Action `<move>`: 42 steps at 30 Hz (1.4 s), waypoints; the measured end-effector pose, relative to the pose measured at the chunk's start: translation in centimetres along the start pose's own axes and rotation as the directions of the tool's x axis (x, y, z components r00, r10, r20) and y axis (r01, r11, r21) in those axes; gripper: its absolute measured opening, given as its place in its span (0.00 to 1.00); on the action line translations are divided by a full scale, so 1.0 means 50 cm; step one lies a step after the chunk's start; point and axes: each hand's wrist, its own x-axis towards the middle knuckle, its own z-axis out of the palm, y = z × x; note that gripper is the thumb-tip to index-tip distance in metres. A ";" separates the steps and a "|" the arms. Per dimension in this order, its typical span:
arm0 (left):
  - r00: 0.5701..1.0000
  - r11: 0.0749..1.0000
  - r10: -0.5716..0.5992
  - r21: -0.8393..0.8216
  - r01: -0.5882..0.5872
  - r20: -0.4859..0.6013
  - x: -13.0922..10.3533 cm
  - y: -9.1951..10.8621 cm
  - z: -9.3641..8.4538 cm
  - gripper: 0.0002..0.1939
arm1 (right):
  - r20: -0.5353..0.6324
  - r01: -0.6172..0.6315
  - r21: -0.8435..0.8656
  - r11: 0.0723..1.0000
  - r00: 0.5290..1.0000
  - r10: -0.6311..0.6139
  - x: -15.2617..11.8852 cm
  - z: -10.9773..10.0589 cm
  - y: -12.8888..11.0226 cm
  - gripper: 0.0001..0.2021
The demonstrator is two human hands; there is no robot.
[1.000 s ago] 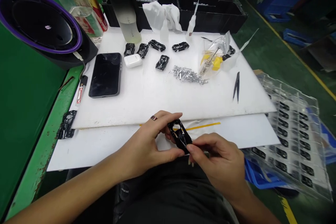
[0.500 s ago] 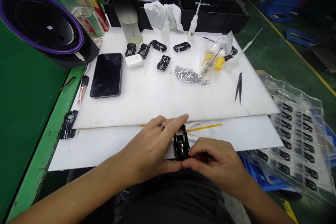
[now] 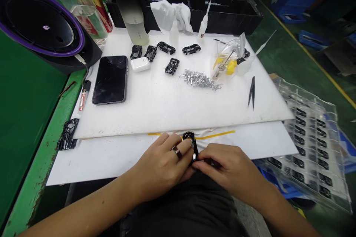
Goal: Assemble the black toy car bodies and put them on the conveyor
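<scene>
- Centrally, just beyond the near edge of the white sheet [image 3: 111, 161], a black car shell [image 3: 194, 143] is held between both hands, its far end pointing at the white board [image 3: 155, 103].
- Left hand [image 3: 167, 161]: ringed, fingers bent over the shell, gripping it and hiding much of its body.
- Right hand [image 3: 229, 164]: thumb and forefinger pinched narrow on the shell's near end; whether they also hold a smaller piece, can't tell.
- Orange strip [image 3: 219, 134] runs behind the shell, partly cut off from view by it.
- On the board: heap of silver pieces [image 3: 200, 80], black tweezers [image 3: 251, 93] to its right, five loose car shells [image 3: 172, 66] behind and to the left.
- White case [image 3: 140, 64] touches or nearly touches two of these; phone [image 3: 109, 80] to its left.
- Clear plastic bag [image 3: 236, 48] partly covers another black part; dark-topped bottle [image 3: 136, 26] blocks some of the divided black bin [image 3: 228, 24].
- Right, off the board: clear tray [image 3: 311, 148] with rows of black shells.
- Against half a second ago: left forefinger, then stretched out past the shell, is now curled onto it; less of the shell shows. Heap and tweezers unchanged.
</scene>
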 end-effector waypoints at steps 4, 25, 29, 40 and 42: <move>1.000 0.999 -0.008 -0.039 0.009 0.023 -0.002 0.001 0.002 0.14 | -0.023 0.041 -0.019 0.999 0.999 -0.042 0.011 -0.017 -0.001 0.06; 0.997 0.979 -0.067 -0.197 0.059 -0.032 -0.001 -0.010 0.019 0.07 | -0.114 0.051 -0.579 0.814 0.983 -0.142 0.285 -0.137 0.086 0.07; 0.997 0.977 -0.074 -0.203 0.071 -0.010 0.001 -0.012 0.013 0.07 | -0.078 0.078 -0.614 0.785 0.984 -0.159 0.317 -0.128 0.089 0.07; 1.000 0.989 -0.021 -0.145 0.020 -0.006 0.003 -0.014 0.010 0.09 | -0.439 0.073 -0.075 0.995 0.893 -0.099 0.261 -0.123 0.054 0.03; 1.000 0.994 0.000 -0.108 -0.003 -0.024 0.003 -0.012 0.009 0.09 | -0.417 0.092 0.235 0.968 0.909 0.015 0.230 -0.116 0.040 0.04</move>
